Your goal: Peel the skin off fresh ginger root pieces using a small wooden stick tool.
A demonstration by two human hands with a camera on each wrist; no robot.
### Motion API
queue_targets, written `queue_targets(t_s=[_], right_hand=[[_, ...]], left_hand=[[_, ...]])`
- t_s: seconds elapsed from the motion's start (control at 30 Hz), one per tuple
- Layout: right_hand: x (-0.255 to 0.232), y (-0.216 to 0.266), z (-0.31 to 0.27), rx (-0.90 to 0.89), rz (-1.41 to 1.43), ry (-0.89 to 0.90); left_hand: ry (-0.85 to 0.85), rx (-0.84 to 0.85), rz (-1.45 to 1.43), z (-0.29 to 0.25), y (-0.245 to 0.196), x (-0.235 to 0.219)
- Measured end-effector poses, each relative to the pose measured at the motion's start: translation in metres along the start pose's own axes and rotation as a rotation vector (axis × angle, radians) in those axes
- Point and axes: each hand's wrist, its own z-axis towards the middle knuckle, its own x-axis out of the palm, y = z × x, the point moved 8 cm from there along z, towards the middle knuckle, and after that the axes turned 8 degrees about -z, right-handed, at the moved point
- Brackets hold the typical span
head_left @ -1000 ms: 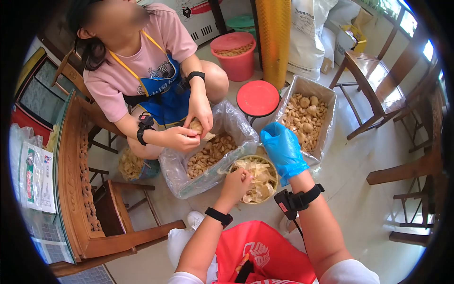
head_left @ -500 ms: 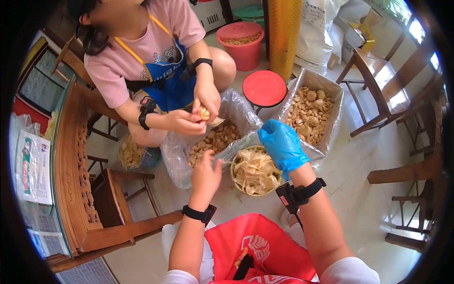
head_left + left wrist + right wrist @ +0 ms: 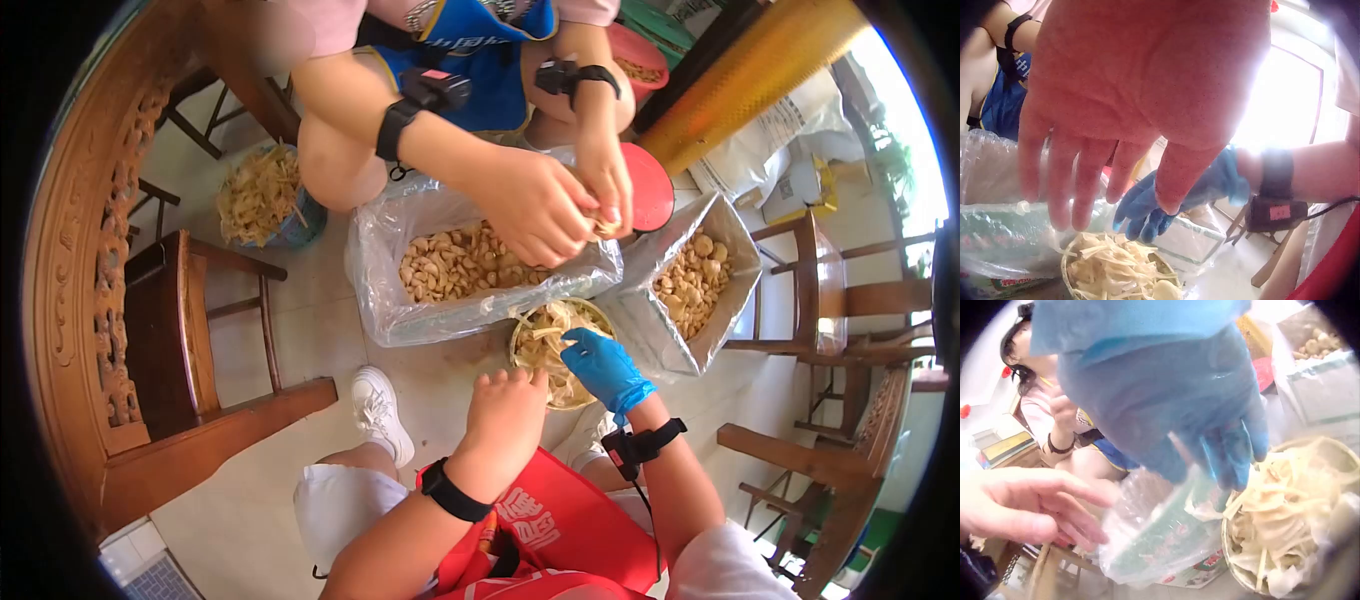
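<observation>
A round container (image 3: pixel 514 352) full of pale dry peels (image 3: pixel 543 350) stands on the floor. My bare left hand (image 3: pixel 507 420) is on its near left side; in the left wrist view the fingers of this hand (image 3: pixel 1129 106) stretch downward, holding nothing. Over the container's right part hangs my right hand (image 3: pixel 603 372) in a blue glove. In the right wrist view the gloved hand (image 3: pixel 1172 400) has loosely bent, spread fingers, with a thin pale flake (image 3: pixel 1204 505) near their tips; whether it touches them is unclear.
Another person's hands (image 3: pixel 540 205) hold a bulb-like piece above a plastic-lined box (image 3: pixel 400 325) of cloves. A second box (image 3: pixel 640 325) holds bulbs and cloves. A red stool (image 3: pixel 648 190), wooden chairs (image 3: pixel 185 330) and a peel-filled tub (image 3: pixel 300 225) stand around.
The head view has tilted down and shifted. My left hand has come from the clove box's near side to beside the peel container. My right hand's fingers are less bunched.
</observation>
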Motion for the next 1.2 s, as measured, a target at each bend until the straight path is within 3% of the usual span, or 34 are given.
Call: queue_targets(t_s=[0.03,0.13,0.23,0.3,0.37,0.4,0.47,0.53,0.6,0.67,0.77,0.8,0.9,1.03,1.07,1.1,1.17,1.2], right_hand=[[0.006,0.001,0.005,0.004,-0.022,0.011],[0.006,0.010,0.018,0.083,0.266,-0.049],[0.007,0.020,0.033,0.001,0.280,-0.122],[0.006,0.028,0.041,0.043,0.265,-0.126],[-0.003,0.045,0.048,0.048,0.554,-0.186],[0.001,0.052,0.060,0.059,0.595,-0.107],[-0.005,0.089,0.087,-0.126,0.400,-0.078],[0.012,0.117,0.138,-0.153,-0.001,0.082],[0.064,0.110,0.213,-0.414,-0.479,0.279],[0.057,0.123,0.223,-0.029,-0.496,0.451],[0.078,0.114,0.252,0.024,-0.666,0.423],[0.079,0.121,0.251,-0.042,-0.715,0.445],[0.096,0.103,0.287,0.022,-0.675,0.423],[0.114,0.074,0.330,0.073,-0.668,0.398],[0.116,0.062,0.333,0.179,-0.541,0.360],[0.131,0.039,0.356,0.140,-0.533,0.261],[0.108,0.070,0.327,0.204,-0.369,0.394],[0.112,0.065,0.337,0.222,-0.320,0.354]], left_hand=[[-0.035,-0.031,0.027,0.001,0.004,-0.006],[-0.050,-0.088,0.072,0.003,0.011,-0.014],[-0.086,-0.095,0.082,-0.001,0.015,-0.026],[-0.095,-0.096,0.091,-0.005,0.019,-0.032],[-0.067,-0.147,0.106,-0.007,0.027,-0.037],[-0.073,-0.147,0.098,-0.008,0.030,-0.041],[-0.085,-0.222,0.133,-0.010,0.041,-0.049],[-0.093,-0.225,0.144,-0.009,0.044,-0.055],[-0.102,-0.236,0.157,-0.010,0.049,-0.061],[-0.124,-0.236,0.153,-0.009,0.051,-0.066],[-0.148,-0.330,0.152,-0.009,0.068,-0.075],[-0.145,-0.335,0.149,-0.008,0.074,-0.076],[-0.203,-0.387,0.172,-0.007,0.091,-0.085],[-0.137,-0.417,0.158,-0.005,0.108,-0.096],[-0.100,-0.414,0.157,-0.004,0.111,-0.099],[-0.102,-0.420,0.155,-0.003,0.114,-0.101],[-0.097,-0.411,0.089,-0.003,0.119,-0.102],[-0.096,-0.418,0.091,-0.003,0.122,-0.102]])
